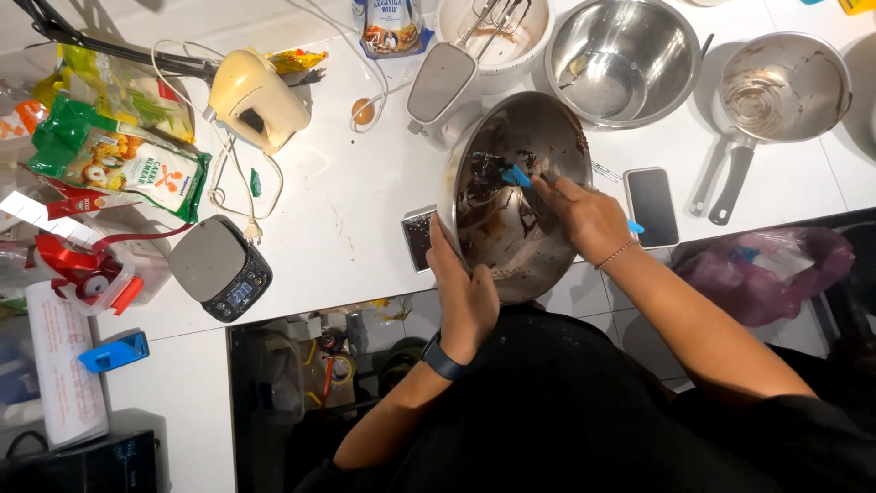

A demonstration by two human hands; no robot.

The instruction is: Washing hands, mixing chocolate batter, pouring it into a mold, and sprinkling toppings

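Note:
A steel mixing bowl (547,128) smeared with dark chocolate batter is tilted toward me at the counter's front edge. My left hand (464,288) grips its near rim from below. My right hand (584,215) reaches into the bowl and holds a blue spatula (516,175), whose blade sits in the batter. A dark watch is on my left wrist, a thin bracelet on my right.
On the white counter (347,192) lie a phone (654,205), a kitchen scale (222,267), a cream hand mixer (258,99), an egg (363,111), a second steel bowl (623,57), a saucepan (783,87) and food packets (123,160). A purple bag (766,265) hangs on the right.

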